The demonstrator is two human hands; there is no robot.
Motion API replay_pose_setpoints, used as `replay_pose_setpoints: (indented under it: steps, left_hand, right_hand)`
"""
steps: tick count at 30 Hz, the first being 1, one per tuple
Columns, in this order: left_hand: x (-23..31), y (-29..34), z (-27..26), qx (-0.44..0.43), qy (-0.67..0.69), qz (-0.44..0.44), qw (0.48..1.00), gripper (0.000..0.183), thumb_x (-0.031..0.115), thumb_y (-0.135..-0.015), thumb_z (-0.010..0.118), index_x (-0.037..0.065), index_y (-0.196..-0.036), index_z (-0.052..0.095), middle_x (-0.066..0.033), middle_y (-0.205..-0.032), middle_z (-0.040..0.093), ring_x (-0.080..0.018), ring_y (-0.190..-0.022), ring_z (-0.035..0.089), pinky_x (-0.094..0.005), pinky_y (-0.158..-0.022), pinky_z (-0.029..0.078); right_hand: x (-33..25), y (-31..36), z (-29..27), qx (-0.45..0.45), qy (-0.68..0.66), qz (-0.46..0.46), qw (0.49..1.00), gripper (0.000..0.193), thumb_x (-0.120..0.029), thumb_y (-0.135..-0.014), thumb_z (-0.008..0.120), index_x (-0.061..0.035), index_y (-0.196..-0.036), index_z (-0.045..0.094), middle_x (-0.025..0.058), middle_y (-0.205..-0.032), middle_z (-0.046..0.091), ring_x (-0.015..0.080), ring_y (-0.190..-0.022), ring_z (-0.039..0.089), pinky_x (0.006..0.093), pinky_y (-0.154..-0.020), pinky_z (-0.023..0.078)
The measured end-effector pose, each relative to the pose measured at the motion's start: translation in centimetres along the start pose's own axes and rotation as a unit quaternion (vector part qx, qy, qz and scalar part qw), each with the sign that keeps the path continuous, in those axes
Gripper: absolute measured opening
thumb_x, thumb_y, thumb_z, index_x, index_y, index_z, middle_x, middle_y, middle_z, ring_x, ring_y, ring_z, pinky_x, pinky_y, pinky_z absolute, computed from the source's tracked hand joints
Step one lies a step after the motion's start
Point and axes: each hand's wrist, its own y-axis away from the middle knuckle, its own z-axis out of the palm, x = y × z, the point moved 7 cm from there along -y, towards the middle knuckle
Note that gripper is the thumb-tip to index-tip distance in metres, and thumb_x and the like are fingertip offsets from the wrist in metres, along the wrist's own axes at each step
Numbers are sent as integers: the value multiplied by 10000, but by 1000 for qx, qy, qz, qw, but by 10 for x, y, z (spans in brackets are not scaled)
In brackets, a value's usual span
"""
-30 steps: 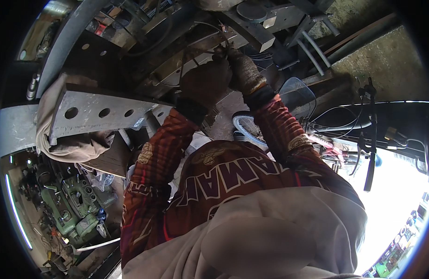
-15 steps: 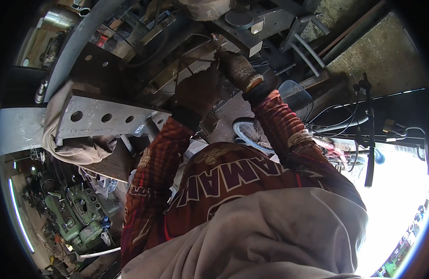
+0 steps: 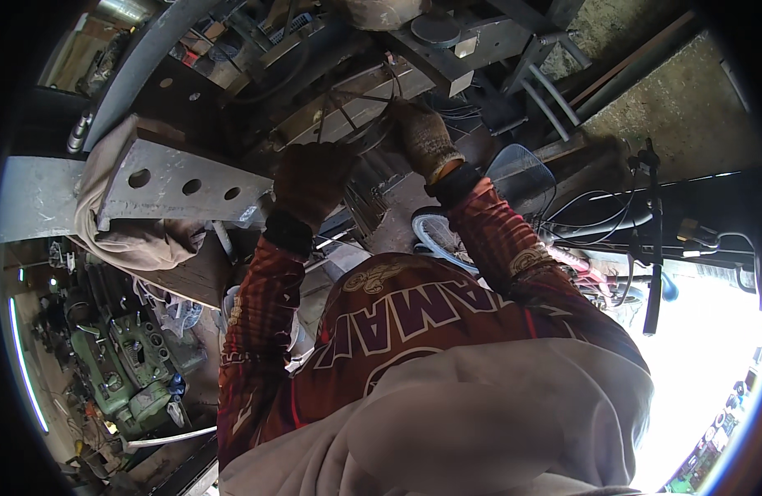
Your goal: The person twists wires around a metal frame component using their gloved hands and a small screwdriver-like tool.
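Observation:
My left hand [image 3: 313, 183], in a dark work glove, is closed beside a group of thin dark rods [image 3: 341, 112] joined at angles. What its fingers grip is in shadow. My right hand [image 3: 424, 136], in a pale knitted glove with a darkened front, is closed at the other end of those rods. A thin bent wire or rod [image 3: 395, 81] rises above its fingers. Between the hands runs a curved greyish strip [image 3: 369, 137]; I cannot tell which hand holds it. Just beyond lies a long flat metal bar [image 3: 311, 124].
At left, a steel beam with round holes [image 3: 164, 183] rests over a beige cloth [image 3: 96, 194]. A green machine [image 3: 133, 372] stands lower left. Beyond my hands are a heavy steel block [image 3: 447, 70] and tubular bars [image 3: 546, 99]. A mesh basket [image 3: 521, 174] and hanging cables [image 3: 592, 215] are right.
My left hand has moved left and toward me, away from my right hand. The right hand has lowered slightly, and the strip and rods between them now show more.

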Motion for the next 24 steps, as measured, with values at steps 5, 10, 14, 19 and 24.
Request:
replay_pose_setpoints:
  steps: [5,10,14,19,24]
  left_hand:
    - [53,-11,10,-7,-4,-60,998,133,256,-939,592,156,-967,675,-41,-794,687,-256,-725,708,-430,-609,532]
    - [72,-25,1,-5,76,-83,994,110,212,-904,597,155,-951,679,-41,-807,702,-258,-745,722,-425,-610,548]
    - [30,-3,-12,-43,-9,-15,999,103,186,-860,622,157,-943,675,-19,-797,701,-237,-756,718,-403,-656,555]
    - [6,-8,-73,106,-22,63,992,343,265,-862,671,141,-1182,657,-79,-1085,667,-284,-1091,630,-480,-926,475]
    - [43,-10,-59,137,89,-102,981,504,263,-897,676,138,-1367,543,-142,-1233,613,-340,-1197,569,-546,-951,433]
  right_hand:
    - [-49,11,-25,18,373,-276,885,262,-195,-899,690,-26,-1098,666,141,-1018,706,248,-920,713,378,-802,560]
    - [-62,14,-49,-82,385,-272,878,354,-223,-872,678,-70,-1190,652,175,-1067,691,363,-1030,663,454,-868,532]
    - [-123,64,-30,36,397,-292,870,440,-306,-876,670,-96,-1262,638,164,-1079,682,369,-1016,650,479,-852,527]
    - [-129,102,4,-66,337,-279,897,346,-326,-936,624,-111,-1205,656,142,-1040,688,345,-965,665,473,-818,531]
    - [-50,86,-8,-8,20,-43,999,238,-278,-960,623,-102,-1118,656,136,-897,683,319,-837,679,424,-737,546]
